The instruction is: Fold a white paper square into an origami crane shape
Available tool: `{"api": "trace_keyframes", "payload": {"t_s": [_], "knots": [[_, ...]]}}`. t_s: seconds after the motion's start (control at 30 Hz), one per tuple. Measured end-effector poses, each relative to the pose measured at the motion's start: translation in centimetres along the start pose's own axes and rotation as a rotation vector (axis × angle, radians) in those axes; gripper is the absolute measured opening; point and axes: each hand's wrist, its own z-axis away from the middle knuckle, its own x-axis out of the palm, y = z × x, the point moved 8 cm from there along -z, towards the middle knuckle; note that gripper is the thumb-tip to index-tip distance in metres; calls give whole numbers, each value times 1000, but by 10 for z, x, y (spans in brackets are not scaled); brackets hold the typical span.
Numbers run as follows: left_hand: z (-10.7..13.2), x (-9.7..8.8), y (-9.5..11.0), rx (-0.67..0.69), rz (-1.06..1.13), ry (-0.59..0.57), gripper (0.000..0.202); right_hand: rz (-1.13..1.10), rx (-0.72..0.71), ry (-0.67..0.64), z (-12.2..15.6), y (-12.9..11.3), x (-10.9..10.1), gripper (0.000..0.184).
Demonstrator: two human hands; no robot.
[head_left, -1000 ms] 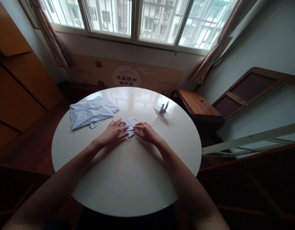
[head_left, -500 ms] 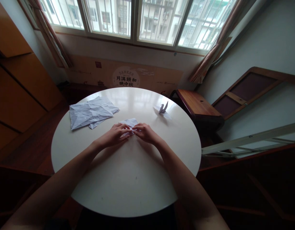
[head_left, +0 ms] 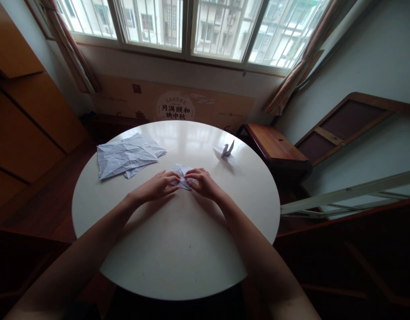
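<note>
A small, partly folded piece of white paper (head_left: 182, 174) lies on the round white table (head_left: 178, 249), between my two hands. My left hand (head_left: 155, 187) rests on its left edge, fingers curled and pinching the paper. My right hand (head_left: 202, 183) grips the paper's right side, fingertips pressed on the fold. A finished white paper crane (head_left: 227, 151) stands on the table to the far right of my hands.
A stack of creased white paper sheets (head_left: 126, 154) lies at the table's far left. A wooden stool (head_left: 273, 149) stands just beyond the table's right edge. A window and a printed cardboard panel (head_left: 174, 106) are behind the table.
My left fingers went from flat on the paper to curled and pinching it. The paper has been lifted a little and refolded between both hands.
</note>
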Motion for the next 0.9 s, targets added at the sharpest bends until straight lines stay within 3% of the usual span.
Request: {"api": "trace_keyframes", "payload": {"t_s": [0.17,0.47,0.63,0.9], "knots": [[-1,-3,3,-27,15,12,36,-45,-19,-32,1,-1,2,17],[0,16,-9,-85,-162,-85,44,-175,-15,20,-1,-3,-3,18],[-1,11,-6,-74,-81,-88,37,-55,-18,93,-1,2,-7,16],[0,9,-8,-59,-95,-19,27,49,131,2,1,24,2,22]]}}
